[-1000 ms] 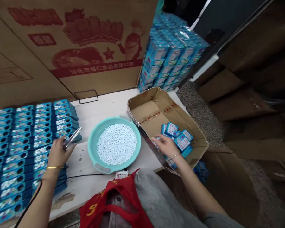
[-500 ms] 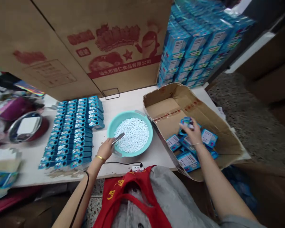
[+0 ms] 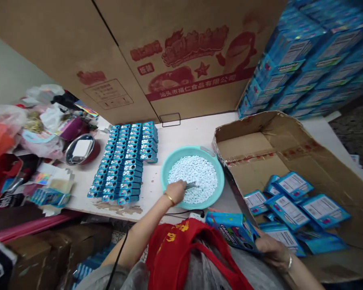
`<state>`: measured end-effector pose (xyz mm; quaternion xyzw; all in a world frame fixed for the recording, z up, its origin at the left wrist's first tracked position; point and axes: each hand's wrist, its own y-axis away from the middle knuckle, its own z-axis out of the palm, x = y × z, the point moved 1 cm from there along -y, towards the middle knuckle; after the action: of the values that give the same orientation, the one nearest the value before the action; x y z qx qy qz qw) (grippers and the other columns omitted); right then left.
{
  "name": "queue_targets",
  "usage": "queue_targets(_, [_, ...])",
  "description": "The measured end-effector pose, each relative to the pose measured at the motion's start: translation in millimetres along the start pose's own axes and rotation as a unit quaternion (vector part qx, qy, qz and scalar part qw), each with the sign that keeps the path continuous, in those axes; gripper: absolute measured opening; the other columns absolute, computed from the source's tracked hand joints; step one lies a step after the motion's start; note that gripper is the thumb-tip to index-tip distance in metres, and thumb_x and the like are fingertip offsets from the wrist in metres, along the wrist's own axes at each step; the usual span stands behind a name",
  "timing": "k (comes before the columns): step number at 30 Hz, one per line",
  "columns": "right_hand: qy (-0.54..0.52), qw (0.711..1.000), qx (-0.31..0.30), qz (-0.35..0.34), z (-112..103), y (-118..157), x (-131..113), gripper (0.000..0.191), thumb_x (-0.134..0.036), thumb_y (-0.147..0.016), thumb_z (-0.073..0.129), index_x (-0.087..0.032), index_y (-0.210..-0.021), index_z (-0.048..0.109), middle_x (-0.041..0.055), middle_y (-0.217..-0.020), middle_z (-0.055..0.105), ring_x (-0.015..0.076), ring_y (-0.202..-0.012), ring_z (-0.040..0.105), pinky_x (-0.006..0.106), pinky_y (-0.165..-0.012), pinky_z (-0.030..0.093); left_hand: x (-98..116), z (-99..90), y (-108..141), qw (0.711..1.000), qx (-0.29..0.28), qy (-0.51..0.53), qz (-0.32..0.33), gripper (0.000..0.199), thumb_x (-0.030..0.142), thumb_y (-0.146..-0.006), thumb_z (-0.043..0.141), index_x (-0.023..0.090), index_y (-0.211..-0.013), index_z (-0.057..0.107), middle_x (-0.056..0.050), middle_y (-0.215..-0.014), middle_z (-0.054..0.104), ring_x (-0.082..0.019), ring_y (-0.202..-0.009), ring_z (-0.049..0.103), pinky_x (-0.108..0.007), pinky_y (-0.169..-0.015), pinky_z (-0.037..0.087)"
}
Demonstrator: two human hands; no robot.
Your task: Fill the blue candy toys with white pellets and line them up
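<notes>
A turquoise bowl (image 3: 166, 161) of small pale pieces stands on the white table (image 3: 187, 133). My left hand (image 3: 175, 192), at its near edge, is closed round a metal scoop (image 3: 191, 185) whose end dips into the pieces. My right hand (image 3: 270, 247) grips a blue printed box (image 3: 234, 229), held low in front of the red apron, right of the bowl. The fingers curl round the box's right end. Several other blue boxes (image 3: 292, 209) lie jumbled in the cut-down carton (image 3: 248, 143) beyond my right hand. Rows of small blue boxes with round holes (image 3: 117, 161) stand left of the bowl.
A large printed carton (image 3: 199, 94) stands along the table's back. Stacked blue boxes (image 3: 290, 76) rise at the back right. A dark red bowl with a white item (image 3: 92, 153), plastic bags (image 3: 45, 117) and papers crowd the left. A black cable (image 3: 181, 211) runs near the front edge.
My right hand has come out of the carton towards my body with a blue box. My left hand has lowered the scoop into the pieces. The view has shifted to the left.
</notes>
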<state>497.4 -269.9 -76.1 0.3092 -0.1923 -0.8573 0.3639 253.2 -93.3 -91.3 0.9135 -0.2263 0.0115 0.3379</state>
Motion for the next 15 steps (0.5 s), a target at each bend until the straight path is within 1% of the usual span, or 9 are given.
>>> queue_targets(1, [-0.001,1.0,0.012,-0.008,2,-3,-1,0.053,-0.034,-0.05,0.075,-0.025,-0.102,0.07,0.009,-0.101,0.073,0.0336,-0.11,0.062,0.049,-0.104,0.038,-11,-5.8,-6,1.0,0.014,-0.001,-0.002,0.032,0.018,-0.089,0.042,0.022,-0.119,0.054,-0.009,-0.114,0.057,-0.023,-0.102,0.06,-0.033,-0.085,0.048])
queue_targets(3, [-0.005,0.997,0.067,-0.034,2,-11,-6,0.048,-0.038,-0.058,0.072,-0.023,-0.103,0.069,0.01,-0.099,0.073,0.033,-0.109,0.062,0.052,-0.105,0.037,-34,-13.7,-21,0.998,0.055,-0.011,-0.024,0.036,0.016,-0.091,0.036,0.022,-0.124,0.049,-0.009,-0.114,0.054,-0.022,-0.103,0.059,-0.033,-0.086,0.047])
queue_targets(5, [-0.014,0.989,0.124,-0.077,-2,-22,-10,0.046,-0.05,-0.062,0.069,-0.022,-0.098,0.07,0.0114,-0.095,0.074,0.0341,-0.106,0.064,0.057,-0.102,0.038,-50,-13.8,-40,0.994,0.098,-0.021,-0.051,0.04,0.013,-0.093,0.029,0.021,-0.128,0.046,-0.011,-0.114,0.051,-0.022,-0.103,0.057,-0.034,-0.085,0.046])
queue_targets(6, [-0.019,0.985,0.142,-0.099,-4,-26,-11,0.049,-0.057,-0.063,0.066,-0.022,-0.097,0.07,0.0122,-0.093,0.074,0.035,-0.104,0.064,0.059,-0.099,0.04,-53,-10.6,-50,0.992,0.112,-0.023,-0.058,0.041,0.011,-0.093,0.026,0.02,-0.129,0.044,-0.012,-0.115,0.05,-0.023,-0.105,0.056,-0.034,-0.085,0.046])
queue_targets(8, [-0.015,0.98,0.15,-0.133,-8,-33,-11,0.058,-0.067,-0.061,0.062,-0.023,-0.098,0.069,0.0138,-0.094,0.074,0.0366,-0.102,0.065,0.061,-0.094,0.044,-52,0.5,-68,0.992,0.119,-0.017,-0.049,0.044,0.008,-0.092,0.024,0.017,-0.131,0.041,-0.014,-0.12,0.048,-0.025,-0.11,0.052,-0.036,-0.086,0.046])
queue_targets(9, [-0.005,0.979,0.145,-0.141,-8,-35,-10,0.061,-0.069,-0.06,0.061,-0.023,-0.1,0.069,0.0142,-0.095,0.073,0.0369,-0.1,0.066,0.061,-0.091,0.046,-48,7.5,-74,0.992,0.118,-0.011,-0.039,0.045,0.007,-0.091,0.024,0.017,-0.132,0.04,-0.015,-0.122,0.047,-0.025,-0.112,0.051,-0.036,-0.086,0.047])
queue_targets(12, [0.04,0.976,0.15,-0.153,-7,-39,-7,0.057,-0.063,-0.067,0.059,-0.024,-0.107,0.067,0.0129,-0.098,0.073,0.0344,-0.098,0.067,0.057,-0.087,0.05,-31,29.4,-84,0.995,0.1,0.009,0.007,0.049,0.004,-0.089,0.029,0.019,-0.134,0.037,-0.015,-0.131,0.044,-0.025,-0.115,0.049,-0.037,-0.088,0.047])
queue_targets(13, [0.05,0.971,0.167,-0.162,-6,-41,-6,0.053,-0.06,-0.07,0.057,-0.024,-0.108,0.066,0.0119,-0.099,0.073,0.033,-0.098,0.067,0.056,-0.086,0.051,-25,36.2,-84,0.995,0.093,0.017,0.025,0.049,0.003,-0.087,0.032,0.019,-0.134,0.037,-0.014,-0.132,0.044,-0.024,-0.116,0.049,-0.037,-0.089,0.046])
queue_targets(15, [0.061,0.953,0.229,-0.188,-5,-47,-6,0.046,-0.054,-0.074,0.058,-0.024,-0.109,0.065,0.0094,-0.101,0.073,0.0309,-0.097,0.067,0.054,-0.086,0.052,-14,48.3,-82,0.994,0.079,0.036,0.06,0.05,0.003,-0.085,0.036,0.019,-0.133,0.039,-0.013,-0.133,0.046,-0.024,-0.114,0.051,-0.036,-0.091,0.046])
